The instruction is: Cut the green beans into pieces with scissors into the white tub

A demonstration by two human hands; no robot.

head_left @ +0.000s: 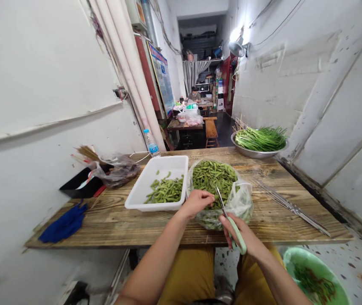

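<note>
The pod between the left hand's pinched fingertips seems to be the one being worked, over the near side of the plastic bag (246, 204), though it is mostly hidden. The left hand (198, 202) has its grip closed tight; the right hand (247, 234) grips the scissors (236, 232), whose blades point at those fingertips, their gap too small to judge. The step looks like snipping a pod; the next move calls for lining up the blades clear of the fingers.

From the bag, heaped with green pods (213, 174), the white tray (155, 207) sits at nine o'clock, partly filled with pods. Between one and two o'clock, a metal bowl (257, 154) holds long green stalks (260, 139). At four o'clock, below the table (130, 229), a green tub (332, 271) contains stringy scraps.
</note>
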